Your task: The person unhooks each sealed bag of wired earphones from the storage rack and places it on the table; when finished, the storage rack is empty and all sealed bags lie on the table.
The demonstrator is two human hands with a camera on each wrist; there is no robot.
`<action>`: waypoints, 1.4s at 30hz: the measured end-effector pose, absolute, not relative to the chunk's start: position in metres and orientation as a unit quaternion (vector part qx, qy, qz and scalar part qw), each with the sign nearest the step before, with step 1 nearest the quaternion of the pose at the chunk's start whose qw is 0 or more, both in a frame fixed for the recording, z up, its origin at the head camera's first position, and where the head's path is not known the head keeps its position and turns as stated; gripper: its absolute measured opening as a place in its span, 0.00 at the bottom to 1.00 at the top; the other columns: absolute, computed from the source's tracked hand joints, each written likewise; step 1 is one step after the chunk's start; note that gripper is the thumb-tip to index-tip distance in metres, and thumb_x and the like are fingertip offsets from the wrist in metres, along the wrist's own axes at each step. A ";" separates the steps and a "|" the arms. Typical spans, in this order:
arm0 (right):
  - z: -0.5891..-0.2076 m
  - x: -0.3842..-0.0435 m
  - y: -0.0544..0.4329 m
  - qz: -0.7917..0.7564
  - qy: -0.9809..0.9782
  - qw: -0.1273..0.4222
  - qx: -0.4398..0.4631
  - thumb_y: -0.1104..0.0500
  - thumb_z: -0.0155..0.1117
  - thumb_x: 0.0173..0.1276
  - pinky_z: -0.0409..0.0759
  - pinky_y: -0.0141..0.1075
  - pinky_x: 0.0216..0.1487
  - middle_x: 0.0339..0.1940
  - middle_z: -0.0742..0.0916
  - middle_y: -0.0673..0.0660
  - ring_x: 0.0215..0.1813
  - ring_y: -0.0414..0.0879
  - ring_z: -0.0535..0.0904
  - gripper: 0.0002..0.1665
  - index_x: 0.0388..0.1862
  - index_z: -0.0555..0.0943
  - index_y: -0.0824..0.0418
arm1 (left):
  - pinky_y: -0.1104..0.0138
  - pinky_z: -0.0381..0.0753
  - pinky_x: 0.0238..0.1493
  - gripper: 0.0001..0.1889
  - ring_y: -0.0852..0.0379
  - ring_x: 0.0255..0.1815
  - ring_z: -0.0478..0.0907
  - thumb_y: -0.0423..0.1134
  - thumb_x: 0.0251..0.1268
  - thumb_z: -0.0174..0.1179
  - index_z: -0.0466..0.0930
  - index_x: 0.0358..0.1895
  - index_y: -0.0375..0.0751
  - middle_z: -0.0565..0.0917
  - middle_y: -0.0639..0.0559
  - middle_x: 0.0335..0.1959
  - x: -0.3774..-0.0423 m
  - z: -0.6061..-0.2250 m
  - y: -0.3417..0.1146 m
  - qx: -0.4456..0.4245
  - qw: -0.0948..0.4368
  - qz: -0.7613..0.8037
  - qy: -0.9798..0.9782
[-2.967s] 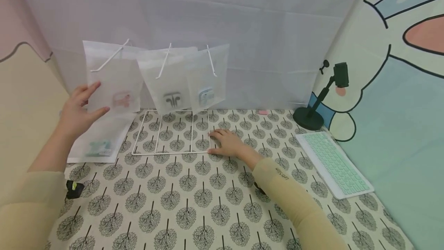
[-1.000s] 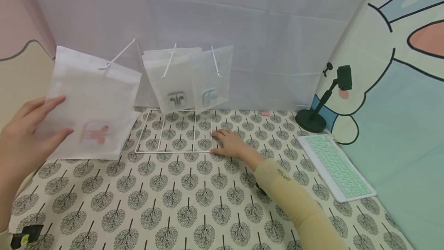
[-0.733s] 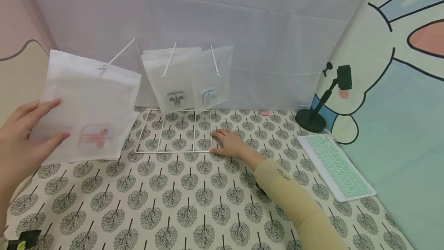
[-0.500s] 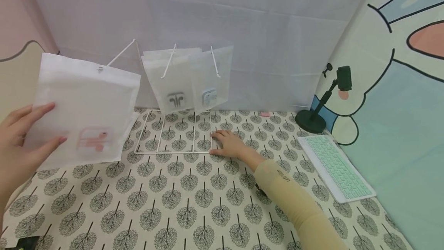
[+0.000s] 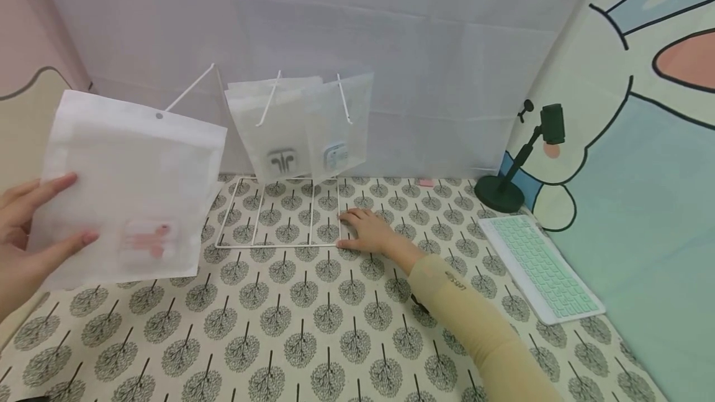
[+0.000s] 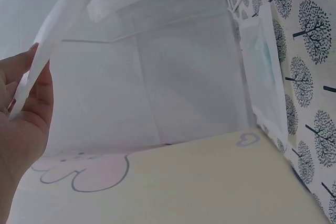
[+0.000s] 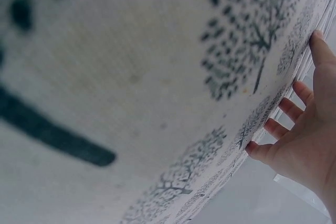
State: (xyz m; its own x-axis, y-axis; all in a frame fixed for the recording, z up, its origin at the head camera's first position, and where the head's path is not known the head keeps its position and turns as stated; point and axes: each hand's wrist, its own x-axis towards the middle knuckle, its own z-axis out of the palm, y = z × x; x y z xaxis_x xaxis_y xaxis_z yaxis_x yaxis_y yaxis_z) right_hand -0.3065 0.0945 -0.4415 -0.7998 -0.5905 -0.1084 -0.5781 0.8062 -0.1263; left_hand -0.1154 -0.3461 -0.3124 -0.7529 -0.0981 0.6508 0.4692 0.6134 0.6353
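Note:
At the left of the head view, my left hand (image 5: 33, 228) pinches the side edge of a frosted plastic bag (image 5: 134, 166). A pink-red earphone set in a clear case (image 5: 148, 241) shows through it. The bag's hanging hole lies at the front tip of the left white wire hook (image 5: 190, 87); whether they touch, I cannot tell. In the left wrist view the bag edge (image 6: 47, 45) runs between thumb and fingers. My right hand (image 5: 365, 230) rests on the table at the right end of the white wire rack base (image 5: 279, 245), fingers fairly straight.
Frosted bags with earphones (image 5: 279, 135) hang from the middle and right hooks. Another bag with something teal inside (image 6: 262, 66) lies on the table behind the held one. To the right are a mint keyboard (image 5: 542, 268) and a black phone stand (image 5: 499, 193).
My left hand has drawn the bag with the pink-red earphones forward and left along the hook, down to its tip. The right hand has stayed at the rack base.

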 end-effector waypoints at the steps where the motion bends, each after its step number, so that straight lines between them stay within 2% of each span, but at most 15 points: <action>1: -0.442 -0.306 0.094 -0.043 0.947 0.072 -0.309 0.29 0.52 0.63 0.58 0.57 0.69 0.74 0.63 0.55 0.73 0.58 0.58 0.45 0.73 0.60 0.49 | 0.87 0.75 0.31 0.45 0.78 0.43 0.73 0.08 0.35 0.60 0.68 0.66 0.37 0.67 0.63 0.59 -0.114 -0.314 -0.347 -0.107 0.322 -0.429 -0.837; 5: -0.441 -0.306 0.095 -0.042 0.947 0.075 -0.309 0.29 0.52 0.63 0.58 0.56 0.70 0.74 0.63 0.55 0.73 0.57 0.58 0.45 0.73 0.59 0.49 | 0.77 0.78 0.19 0.47 0.80 0.32 0.76 0.07 0.38 0.59 0.64 0.69 0.39 0.66 0.63 0.59 -0.108 -0.320 -0.349 -0.103 0.277 -0.443 -0.847; 12: -0.440 -0.306 0.095 -0.046 0.947 0.069 -0.311 0.30 0.53 0.63 0.59 0.57 0.69 0.73 0.64 0.56 0.72 0.58 0.59 0.44 0.73 0.60 0.50 | 0.70 0.80 0.17 0.46 0.78 0.36 0.79 0.09 0.43 0.59 0.60 0.71 0.39 0.64 0.62 0.63 -0.101 -0.344 -0.361 -0.094 0.214 -0.480 -0.846; 17: -0.440 -0.306 0.095 -0.046 0.946 0.068 -0.313 0.30 0.53 0.63 0.59 0.57 0.69 0.73 0.64 0.56 0.72 0.58 0.59 0.44 0.72 0.60 0.50 | 0.67 0.80 0.16 0.45 0.75 0.33 0.79 0.14 0.48 0.62 0.59 0.72 0.42 0.64 0.67 0.60 -0.093 -0.367 -0.369 -0.074 0.170 -0.463 -0.867; 21: -0.440 -0.305 0.094 -0.043 0.946 0.067 -0.314 0.31 0.54 0.63 0.59 0.57 0.69 0.73 0.64 0.56 0.72 0.58 0.59 0.44 0.73 0.60 0.50 | 0.66 0.79 0.16 0.44 0.73 0.29 0.79 0.17 0.49 0.64 0.59 0.72 0.44 0.63 0.69 0.59 -0.087 -0.382 -0.379 -0.057 0.151 -0.447 -0.880; 26: -0.440 -0.305 0.095 -0.047 0.946 0.067 -0.314 0.31 0.54 0.63 0.59 0.57 0.69 0.73 0.64 0.56 0.72 0.58 0.59 0.44 0.73 0.60 0.49 | 0.67 0.79 0.16 0.47 0.76 0.33 0.76 0.15 0.45 0.64 0.58 0.72 0.43 0.63 0.71 0.58 -0.081 -0.401 -0.398 -0.062 0.147 -0.441 -0.883; 29: -0.441 -0.305 0.095 -0.047 0.946 0.066 -0.313 0.31 0.54 0.63 0.58 0.58 0.69 0.74 0.64 0.56 0.72 0.58 0.58 0.45 0.73 0.60 0.50 | 0.67 0.78 0.15 0.48 0.75 0.33 0.76 0.13 0.45 0.63 0.57 0.73 0.44 0.62 0.72 0.58 -0.075 -0.410 -0.407 -0.064 0.134 -0.441 -0.885; 34: -0.442 -0.307 0.096 -0.045 0.947 0.068 -0.311 0.30 0.53 0.63 0.58 0.57 0.69 0.74 0.63 0.56 0.73 0.58 0.58 0.45 0.73 0.59 0.50 | 0.62 0.80 0.15 0.48 0.72 0.31 0.78 0.14 0.50 0.59 0.52 0.74 0.48 0.58 0.75 0.59 -0.066 -0.422 -0.420 -0.058 0.095 -0.456 -0.883; 38: -0.441 -0.306 0.096 -0.045 0.947 0.069 -0.309 0.30 0.52 0.63 0.58 0.58 0.69 0.74 0.63 0.56 0.73 0.57 0.58 0.45 0.73 0.59 0.50 | 0.62 0.80 0.17 0.47 0.74 0.33 0.75 0.17 0.53 0.60 0.51 0.75 0.50 0.55 0.78 0.58 -0.064 -0.434 -0.432 -0.040 0.075 -0.443 -0.893; 42: -0.441 -0.306 0.096 -0.048 0.947 0.070 -0.310 0.30 0.53 0.63 0.58 0.58 0.69 0.74 0.63 0.56 0.73 0.57 0.58 0.45 0.73 0.59 0.50 | 0.69 0.80 0.20 0.48 0.80 0.38 0.69 0.18 0.49 0.64 0.54 0.74 0.48 0.55 0.79 0.57 -0.062 -0.448 -0.445 -0.051 0.090 -0.416 -0.904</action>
State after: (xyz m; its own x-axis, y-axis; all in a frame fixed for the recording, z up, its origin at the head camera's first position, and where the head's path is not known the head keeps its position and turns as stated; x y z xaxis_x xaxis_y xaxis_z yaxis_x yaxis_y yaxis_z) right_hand -0.3058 0.0955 -0.4409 -0.7977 -0.5941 -0.1032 -0.5807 0.8030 -0.1342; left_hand -0.0617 -0.4454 -0.4478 -0.9788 0.0174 0.2040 0.1662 0.6492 0.7422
